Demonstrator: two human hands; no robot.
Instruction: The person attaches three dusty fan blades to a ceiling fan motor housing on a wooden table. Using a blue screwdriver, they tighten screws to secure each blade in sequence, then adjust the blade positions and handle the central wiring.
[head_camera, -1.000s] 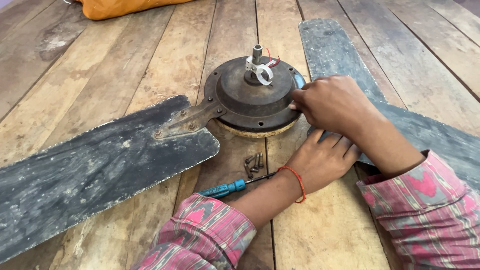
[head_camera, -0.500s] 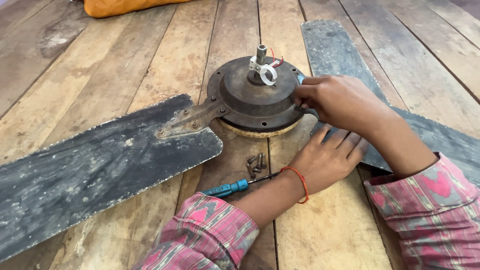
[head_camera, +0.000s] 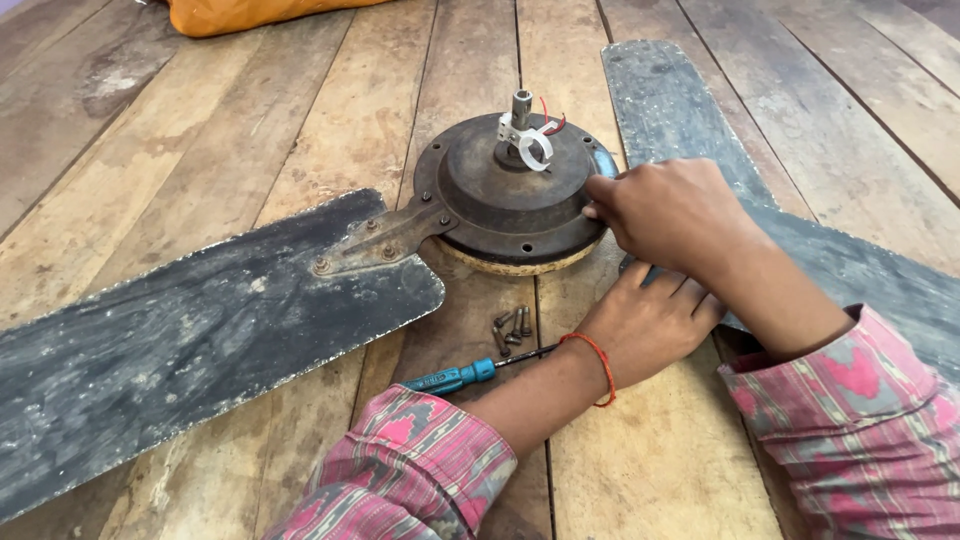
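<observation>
Right hand (head_camera: 675, 215) pinches fan motor (head_camera: 510, 195) rim at 3 o'clock; left hand (head_camera: 650, 325) flat, fingers together. Screws (head_camera: 512, 328), screwdriver (head_camera: 470, 374) at 6. Left blade (head_camera: 190, 330) points 8 o'clock.

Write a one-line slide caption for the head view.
Right hand on a rusty ceiling fan motor, left hand beside loose screws and a blue screwdriver.

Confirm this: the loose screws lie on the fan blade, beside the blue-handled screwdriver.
Not quite. In the head view the screws lie on the bare wooden floor, not on the blade. They are beside the blue-handled screwdriver.
</observation>
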